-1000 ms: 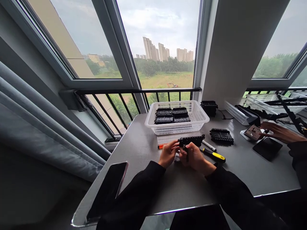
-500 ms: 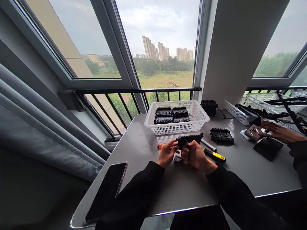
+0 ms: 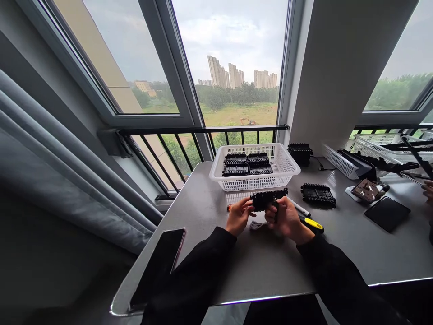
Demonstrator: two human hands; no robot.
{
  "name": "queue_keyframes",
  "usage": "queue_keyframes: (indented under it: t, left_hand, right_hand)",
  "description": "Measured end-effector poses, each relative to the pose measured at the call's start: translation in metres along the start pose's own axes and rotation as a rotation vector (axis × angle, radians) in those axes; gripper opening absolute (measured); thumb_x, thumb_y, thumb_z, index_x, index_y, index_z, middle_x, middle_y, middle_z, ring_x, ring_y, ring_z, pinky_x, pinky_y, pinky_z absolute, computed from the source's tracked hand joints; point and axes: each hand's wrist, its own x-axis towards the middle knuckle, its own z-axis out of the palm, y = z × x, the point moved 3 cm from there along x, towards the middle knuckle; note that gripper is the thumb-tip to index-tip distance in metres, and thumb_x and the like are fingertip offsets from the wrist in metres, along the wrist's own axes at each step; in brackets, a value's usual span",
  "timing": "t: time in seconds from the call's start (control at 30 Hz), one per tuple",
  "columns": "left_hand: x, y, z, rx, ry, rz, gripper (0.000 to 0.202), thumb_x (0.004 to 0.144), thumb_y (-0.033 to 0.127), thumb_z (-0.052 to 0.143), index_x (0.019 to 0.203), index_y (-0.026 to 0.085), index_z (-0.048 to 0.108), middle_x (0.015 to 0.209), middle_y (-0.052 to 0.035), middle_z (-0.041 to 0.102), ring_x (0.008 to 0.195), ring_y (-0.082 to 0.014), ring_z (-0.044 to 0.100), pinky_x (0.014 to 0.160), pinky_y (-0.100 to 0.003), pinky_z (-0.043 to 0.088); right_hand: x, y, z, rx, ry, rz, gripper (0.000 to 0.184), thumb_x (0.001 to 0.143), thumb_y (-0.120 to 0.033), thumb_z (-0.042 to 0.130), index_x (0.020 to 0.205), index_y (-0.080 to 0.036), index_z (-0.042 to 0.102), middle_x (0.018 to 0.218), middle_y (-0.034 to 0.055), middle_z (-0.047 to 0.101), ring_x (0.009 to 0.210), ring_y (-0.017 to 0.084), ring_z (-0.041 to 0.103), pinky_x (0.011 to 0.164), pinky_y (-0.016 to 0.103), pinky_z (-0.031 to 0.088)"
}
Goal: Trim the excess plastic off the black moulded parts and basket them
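Observation:
My left hand grips the left end of a black plastic part with toothed edges, holding it raised above the table. My right hand is closed at the part's near side, around a small dark object whose kind I cannot make out. Behind the right hand lie a white pen and a tool with a yellow-and-black handle. A crumpled grey cloth rests below the hands. An orange-tipped item shows partly beside the left hand.
A white plastic basket holds several similar black parts. Another such part lies to the right, with a stack behind. A phone lies at left, a black tablet-like slab at right. Another person's hand shows at the right edge.
The view has shifted slightly left. My right hand has slid rightward along the black part with the dark object. The other person's hand has drawn back to the right from the brown item.

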Motion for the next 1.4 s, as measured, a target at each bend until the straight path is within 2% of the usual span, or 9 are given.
queue_keyframes:
  t: [0.1, 0.23, 0.6, 0.87, 0.97, 1.13, 1.23, 1.33, 1.4]
  left_hand:
    - [0.001, -0.001, -0.002, -0.013, 0.02, -0.008, 0.037, 0.073, 0.027, 0.068, 0.106, 0.013, 0.063, 0.087, -0.0074, 0.073, 0.065, -0.0167, 0.067, 0.059, -0.034, 0.062]
    - [0.002, -0.002, -0.005, -0.033, 0.039, -0.009, 0.037, 0.071, 0.027, 0.069, 0.105, 0.013, 0.063, 0.088, -0.0078, 0.073, 0.072, -0.02, 0.069, 0.06, -0.036, 0.063]
    - [0.004, -0.002, -0.008, -0.05, 0.08, 0.002, 0.035, 0.07, 0.026, 0.07, 0.102, 0.013, 0.065, 0.087, -0.0071, 0.071, 0.074, -0.0196, 0.069, 0.061, -0.036, 0.064]
    - [0.002, -0.006, -0.004, -0.037, 0.085, 0.029, 0.036, 0.071, 0.028, 0.07, 0.103, 0.013, 0.065, 0.088, -0.0081, 0.074, 0.073, -0.0208, 0.071, 0.061, -0.037, 0.064]
    - [0.0, -0.008, 0.0, 0.011, 0.025, 0.055, 0.031, 0.075, 0.026, 0.066, 0.103, 0.014, 0.066, 0.091, -0.009, 0.075, 0.079, -0.0223, 0.072, 0.066, -0.036, 0.064]
    - [-0.004, -0.007, 0.004, 0.133, -0.006, 0.114, 0.028, 0.076, 0.019, 0.06, 0.103, 0.016, 0.068, 0.096, -0.0094, 0.075, 0.075, -0.0207, 0.073, 0.073, -0.037, 0.062]
    - [-0.004, -0.005, 0.005, 0.117, -0.016, 0.119, 0.028, 0.076, 0.018, 0.06, 0.102, 0.018, 0.069, 0.095, -0.0081, 0.075, 0.086, -0.0221, 0.073, 0.082, -0.038, 0.059]
    - [-0.001, -0.006, 0.004, 0.009, 0.005, 0.052, 0.028, 0.075, 0.023, 0.065, 0.102, 0.016, 0.067, 0.09, -0.0083, 0.075, 0.081, -0.0219, 0.072, 0.075, -0.036, 0.06]
    - [0.003, -0.009, 0.0, -0.083, 0.078, -0.014, 0.036, 0.071, 0.03, 0.072, 0.103, 0.015, 0.066, 0.086, -0.0082, 0.075, 0.072, -0.0203, 0.071, 0.066, -0.034, 0.06]
  right_hand:
    - [-0.002, -0.004, -0.003, 0.01, 0.016, -0.018, 0.025, 0.069, -0.043, 0.045, 0.059, -0.022, 0.035, 0.057, -0.0018, 0.033, 0.053, 0.012, 0.029, 0.046, 0.023, 0.023]
    - [-0.004, -0.008, -0.006, 0.025, 0.025, -0.037, 0.025, 0.071, -0.042, 0.046, 0.06, -0.021, 0.037, 0.058, -0.0018, 0.034, 0.054, 0.013, 0.031, 0.046, 0.023, 0.025]
    - [-0.007, -0.022, -0.019, 0.103, 0.041, -0.094, 0.027, 0.073, -0.043, 0.045, 0.061, -0.022, 0.031, 0.058, -0.0024, 0.033, 0.051, 0.012, 0.029, 0.044, 0.022, 0.025]
    - [0.001, 0.0, -0.006, 0.002, 0.014, -0.034, 0.026, 0.07, -0.043, 0.046, 0.06, -0.021, 0.035, 0.057, -0.0025, 0.034, 0.051, 0.012, 0.031, 0.044, 0.022, 0.024]
    - [0.006, 0.009, -0.004, -0.047, -0.012, -0.025, 0.026, 0.07, -0.044, 0.045, 0.06, -0.021, 0.036, 0.057, -0.0027, 0.034, 0.052, 0.012, 0.03, 0.045, 0.022, 0.024]
    - [0.009, 0.02, 0.0, -0.163, -0.038, -0.014, 0.029, 0.07, -0.046, 0.049, 0.06, -0.02, 0.041, 0.058, -0.0025, 0.036, 0.053, 0.011, 0.032, 0.047, 0.023, 0.028]
    - [0.006, 0.021, 0.009, -0.187, -0.102, -0.038, 0.035, 0.074, -0.052, 0.052, 0.065, -0.019, 0.046, 0.062, -0.0021, 0.04, 0.055, 0.011, 0.033, 0.048, 0.023, 0.028]
    - [0.002, 0.017, 0.015, -0.189, -0.131, -0.098, 0.039, 0.077, -0.057, 0.055, 0.07, -0.02, 0.046, 0.065, -0.0024, 0.041, 0.057, 0.011, 0.034, 0.048, 0.022, 0.028]
    - [0.002, 0.012, 0.012, -0.222, -0.046, -0.207, 0.039, 0.075, -0.054, 0.061, 0.07, -0.021, 0.043, 0.064, -0.0038, 0.039, 0.056, 0.01, 0.033, 0.047, 0.021, 0.026]
